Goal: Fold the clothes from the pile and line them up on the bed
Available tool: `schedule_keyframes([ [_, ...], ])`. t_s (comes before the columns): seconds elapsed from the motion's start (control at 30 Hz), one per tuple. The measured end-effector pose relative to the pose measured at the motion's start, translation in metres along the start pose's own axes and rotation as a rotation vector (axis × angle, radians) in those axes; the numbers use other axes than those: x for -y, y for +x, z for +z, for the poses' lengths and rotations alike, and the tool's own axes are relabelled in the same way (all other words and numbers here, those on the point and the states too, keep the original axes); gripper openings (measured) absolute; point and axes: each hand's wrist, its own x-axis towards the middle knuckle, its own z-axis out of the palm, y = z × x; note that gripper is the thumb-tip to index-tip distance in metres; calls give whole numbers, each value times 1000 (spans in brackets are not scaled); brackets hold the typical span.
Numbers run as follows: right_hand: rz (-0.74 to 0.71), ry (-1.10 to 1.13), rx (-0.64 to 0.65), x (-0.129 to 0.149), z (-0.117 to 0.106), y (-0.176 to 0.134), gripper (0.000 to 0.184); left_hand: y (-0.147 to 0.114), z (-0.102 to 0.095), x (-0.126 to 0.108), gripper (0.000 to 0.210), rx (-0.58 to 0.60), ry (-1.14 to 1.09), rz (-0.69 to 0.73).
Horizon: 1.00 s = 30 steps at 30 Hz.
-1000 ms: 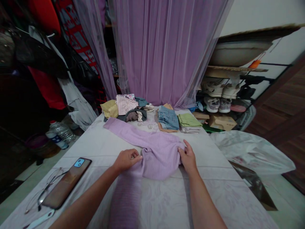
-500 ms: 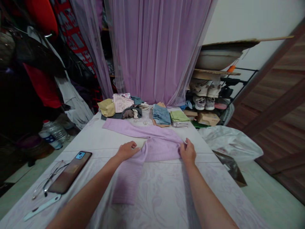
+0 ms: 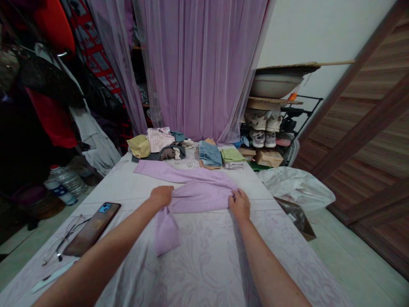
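Note:
A pair of lilac ribbed pants (image 3: 201,194) lies on the light patterned cloth, one leg stretched toward the far left and the other hanging down toward me. My left hand (image 3: 161,196) is closed around the nearer leg and bunches it, so the cloth gathers and its lower end twists below the fist. At the right end of the pants, my right hand (image 3: 240,205) grips the edge between thumb and curled fingers. Beyond the pants are a folded pair of denim shorts (image 3: 209,153) and a green folded cloth (image 3: 232,155).
A heap of clothes with a yellow piece (image 3: 139,146) lies at the back left. By my left arm are a phone (image 3: 92,229), glasses (image 3: 65,238) and a pale blue strip-like object (image 3: 53,276). A shoe rack (image 3: 308,111) and a plastic bag (image 3: 297,187) stand off the right side.
My left hand has closed on the nearer leg and drawn it left, bunching it and lifting its lower end. My right hand stays at the right edge. The view has shifted slightly right.

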Motion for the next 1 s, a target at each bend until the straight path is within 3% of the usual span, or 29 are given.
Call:
schedule_keyframes([
  [0.13, -4, -70, 76, 8, -8, -1, 37, 24, -18, 43, 33, 64, 69, -69],
  [0.27, -4, -79, 106, 10, -12, -2, 36, 41, -23, 61, 30, 72, 109, -139],
  [0.37, 1, -68, 95, 11, -13, -2, 36, 45, -24, 67, 32, 13, 116, -180],
  [0.47, 0, -45, 80, 10, -12, -2, 36, 39, -25, 68, 38, -117, 124, -223],
  [0.53, -1, -16, 62, 8, -9, -2, 35, 28, -18, 64, 40, -208, 82, -161],
  [0.6, 4, 36, 30, 4, -6, -1, 34, 13, -5, 58, 38, -217, 0, 41],
  [0.67, 5, 123, -14, -3, -3, 0, 32, -1, 13, 54, 41, -102, -55, 276],
  [0.73, -21, 238, -39, -12, -1, 1, 31, -12, 30, 53, 53, -16, -73, 368],
  [0.87, -207, 372, 85, -29, -2, -1, 37, -13, 42, 62, 61, 9, -86, 334],
  [1.0, -274, 279, 192, -33, -3, -4, 44, 7, 25, 88, 53, -4, -176, 224],
])
